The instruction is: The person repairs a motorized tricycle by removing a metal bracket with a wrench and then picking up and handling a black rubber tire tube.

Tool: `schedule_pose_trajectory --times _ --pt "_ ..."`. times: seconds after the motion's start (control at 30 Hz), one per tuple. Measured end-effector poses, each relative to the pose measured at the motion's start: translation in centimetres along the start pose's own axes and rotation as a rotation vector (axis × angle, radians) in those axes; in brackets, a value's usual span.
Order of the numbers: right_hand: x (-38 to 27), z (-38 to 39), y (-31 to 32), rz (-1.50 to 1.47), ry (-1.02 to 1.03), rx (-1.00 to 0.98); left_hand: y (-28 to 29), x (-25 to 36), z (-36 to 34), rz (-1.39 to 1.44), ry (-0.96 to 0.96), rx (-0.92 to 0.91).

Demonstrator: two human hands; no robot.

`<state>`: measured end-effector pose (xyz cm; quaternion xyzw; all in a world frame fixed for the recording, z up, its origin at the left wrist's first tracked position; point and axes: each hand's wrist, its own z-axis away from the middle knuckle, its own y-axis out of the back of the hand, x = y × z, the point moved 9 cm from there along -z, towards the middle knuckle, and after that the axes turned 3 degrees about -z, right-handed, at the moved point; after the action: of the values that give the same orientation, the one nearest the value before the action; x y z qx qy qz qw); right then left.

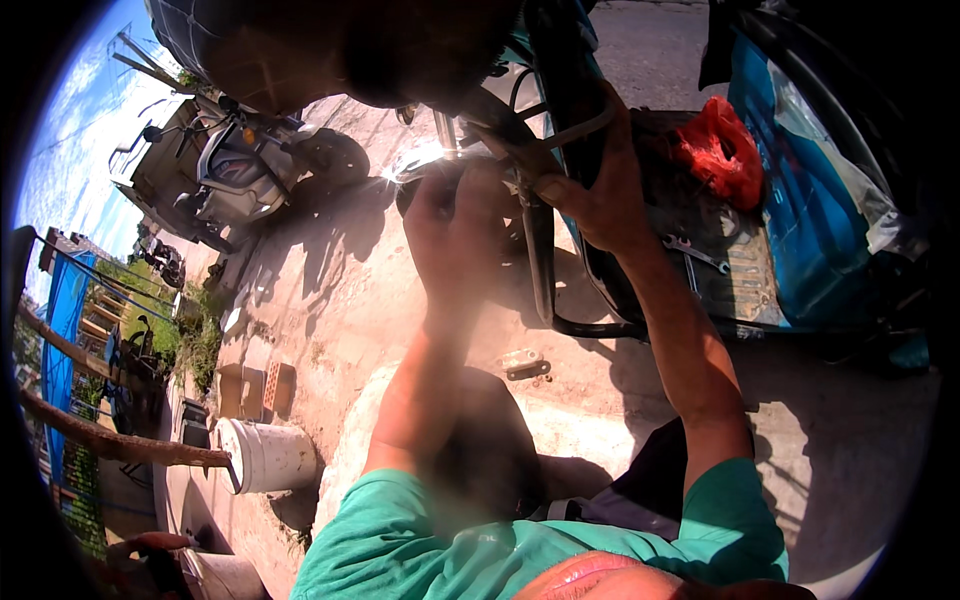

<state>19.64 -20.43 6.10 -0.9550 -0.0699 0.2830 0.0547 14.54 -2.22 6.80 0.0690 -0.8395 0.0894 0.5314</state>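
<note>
My left hand [450, 215] is raised to a glinting metal part [447, 135] below a dark seat-like body [320, 40], its fingers curled, partly in shadow and glare. My right hand [605, 200] grips the dark tubular metal frame [544, 290] of the vehicle, thumb pressed near a joint. Two open-end wrenches [700, 260] lie on the footboard beside a crumpled red bag [720, 150] and blue panel [805, 230]. Below my hands a small metal bracket [523, 362] rests on the concrete.
A parked three-wheeled vehicle [225, 170] stands at the upper left. At the left are a white bucket [270, 455], bricks [277, 387], wooden poles [120, 440], a blue tarp [60, 330], parked motorbikes [140, 350] and weeds. Another white bucket [220, 575] is near the lower edge.
</note>
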Motion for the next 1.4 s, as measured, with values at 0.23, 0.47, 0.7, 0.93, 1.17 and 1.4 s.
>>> schedule_pose_trajectory --times 0.23,0.47,0.7,0.93,1.17,1.4 --pt "-0.1 0.0 0.1 0.070 0.005 0.001 -0.3 0.8 0.3 -0.068 -0.169 -0.009" --pt "-0.5 -0.1 -0.2 0.034 0.007 -0.014 -0.2 0.7 0.3 0.036 -0.212 -0.009" --pt "-0.3 -0.1 0.1 0.057 0.009 0.009 0.2 -0.4 -0.3 0.164 -0.036 -0.059" --pt "0.0 0.0 0.2 0.068 0.018 0.012 -0.3 1.1 0.1 0.032 -0.127 -0.032" --pt "-0.2 0.1 0.0 0.058 0.008 0.010 -0.5 1.4 0.4 -0.013 -0.246 -0.020" --pt "-0.4 -0.1 0.1 0.096 0.017 0.005 0.1 -0.1 -0.2 0.101 -0.002 -0.069"
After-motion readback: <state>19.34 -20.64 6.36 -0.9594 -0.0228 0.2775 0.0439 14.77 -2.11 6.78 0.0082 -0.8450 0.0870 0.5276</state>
